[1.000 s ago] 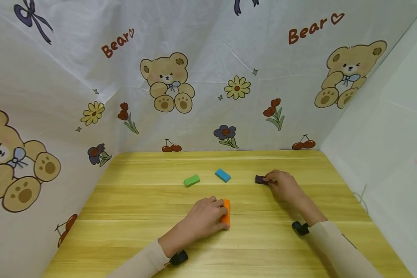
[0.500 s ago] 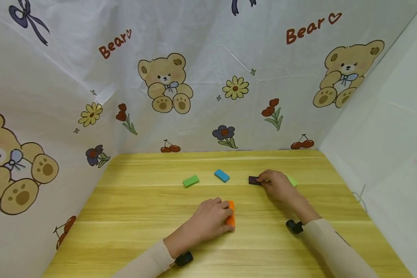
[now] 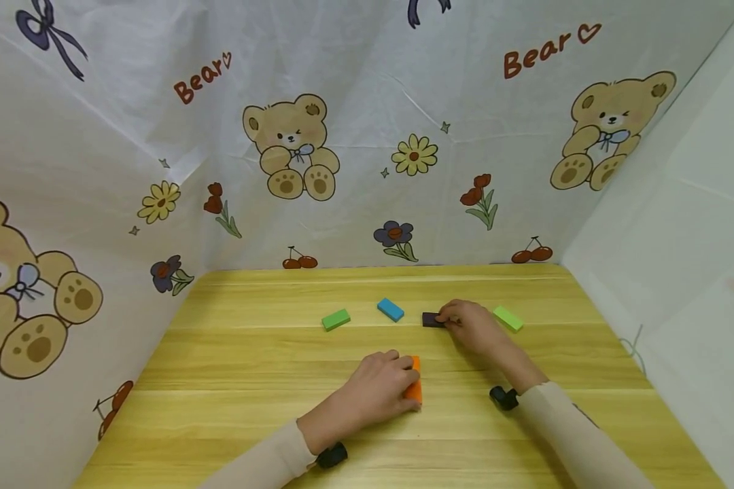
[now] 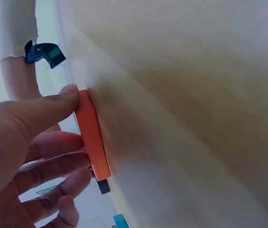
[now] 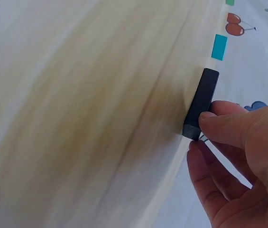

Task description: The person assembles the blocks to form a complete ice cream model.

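My left hand [image 3: 379, 387] holds an orange block [image 3: 414, 382] near the middle of the table, thumb at its near end and fingertips along its side. In the left wrist view the orange block [image 4: 93, 137] touches the wood with its long side. My right hand [image 3: 474, 326] pinches one end of a black block [image 3: 431, 320] farther back. The right wrist view has the thumb on the side of this black block [image 5: 202, 102]. Left of it lie a blue block [image 3: 391, 310] and a green block [image 3: 336, 320]. A lime-green block [image 3: 508, 318] rests behind my right hand.
The wooden table [image 3: 251, 380] meets a bear-print cloth [image 3: 348, 231] at its back edge. A white panel [image 3: 667, 272] stands along the right side, with a thin cord [image 3: 636, 346] near it. Small black cameras are strapped at both wrists.
Both blocks have moved: the black one leftward with my right hand, the orange one rightward with my left. The lime-green block has come into sight from behind my right hand.
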The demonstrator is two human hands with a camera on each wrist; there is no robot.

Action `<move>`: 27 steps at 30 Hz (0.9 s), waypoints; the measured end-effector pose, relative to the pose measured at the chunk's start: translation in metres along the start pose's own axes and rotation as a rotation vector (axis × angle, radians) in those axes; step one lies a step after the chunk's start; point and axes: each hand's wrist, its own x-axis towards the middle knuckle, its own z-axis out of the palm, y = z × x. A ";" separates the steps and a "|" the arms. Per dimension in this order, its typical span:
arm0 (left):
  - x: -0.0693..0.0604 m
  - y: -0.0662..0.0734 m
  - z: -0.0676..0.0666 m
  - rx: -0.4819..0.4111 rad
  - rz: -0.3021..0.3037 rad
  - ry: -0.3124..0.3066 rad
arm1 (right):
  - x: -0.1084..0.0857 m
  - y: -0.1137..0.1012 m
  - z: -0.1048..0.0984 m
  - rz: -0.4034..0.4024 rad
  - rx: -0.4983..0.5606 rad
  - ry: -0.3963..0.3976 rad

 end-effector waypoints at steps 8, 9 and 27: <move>0.006 0.004 -0.005 -0.072 -0.022 -0.073 | 0.008 -0.015 0.003 -0.029 0.010 -0.026; 0.006 0.005 -0.006 -0.074 -0.021 -0.074 | 0.008 -0.016 0.004 -0.030 0.015 -0.031; 0.009 0.005 -0.006 -0.062 -0.035 -0.088 | 0.023 -0.043 0.017 -0.059 0.030 -0.081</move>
